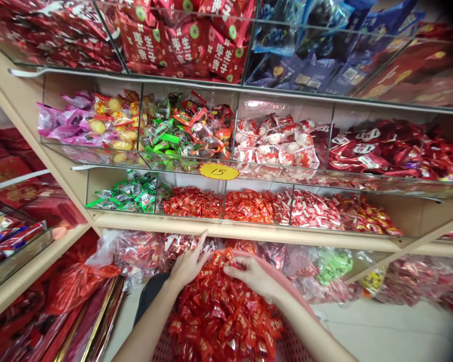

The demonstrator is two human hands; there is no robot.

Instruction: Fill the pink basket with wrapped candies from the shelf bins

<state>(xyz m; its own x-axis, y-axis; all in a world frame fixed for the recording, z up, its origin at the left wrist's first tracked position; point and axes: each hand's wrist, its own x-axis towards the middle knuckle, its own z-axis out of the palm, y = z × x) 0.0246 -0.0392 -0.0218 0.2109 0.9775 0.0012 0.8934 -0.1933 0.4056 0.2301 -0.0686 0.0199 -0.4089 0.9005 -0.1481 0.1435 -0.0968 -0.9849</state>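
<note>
A pink perforated plastic basket [300, 296] in front of me is heaped with small red-wrapped candies [226, 322]. Over the heap's far left edge is my left hand [186, 265], open, its index finger stretched toward the shelf's front edge and its thumb apart. My right hand [249, 274] lies over the far right side of the heap with fingers curled and pressed together. Red wrappers show right at its fingertips, but I cannot make out what sits between them. A few candies lie between the two hands.
Ahead stands a wooden shelf [249, 234] with glass-divided bins of wrapped candies. A yellow price tag [219, 171] reads 15. Bagged candies [136, 251] sit beneath the shelf. At the lower left are red bags [79, 286] and folded packaging.
</note>
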